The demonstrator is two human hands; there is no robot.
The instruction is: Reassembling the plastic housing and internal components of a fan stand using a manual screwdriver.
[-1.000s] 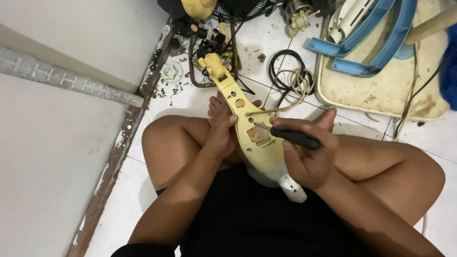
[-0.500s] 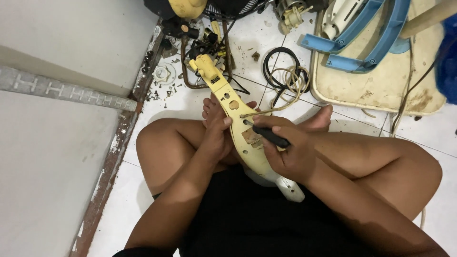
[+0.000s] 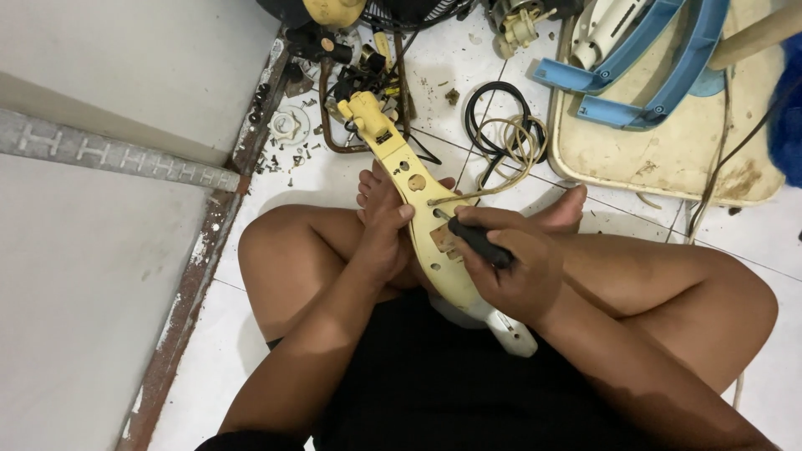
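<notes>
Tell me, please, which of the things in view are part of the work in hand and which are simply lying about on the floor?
In hand:
- long yellow plastic housing, steadied by the left hand
- black-handled tool, gripped in the right hand, tip on the housing

Lying about:
- coiled cables
- loose screws
- blue plastic frame on a dirty cream panel
- round white knob

Home repair spot, tiled floor (image 3: 334,179), scattered fan parts (image 3: 635,58)

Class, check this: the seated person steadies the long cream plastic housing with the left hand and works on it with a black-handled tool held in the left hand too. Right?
Not quite. The head view shows the black-handled tool in the right hand; the left hand steadies the long cream plastic housing.
</notes>
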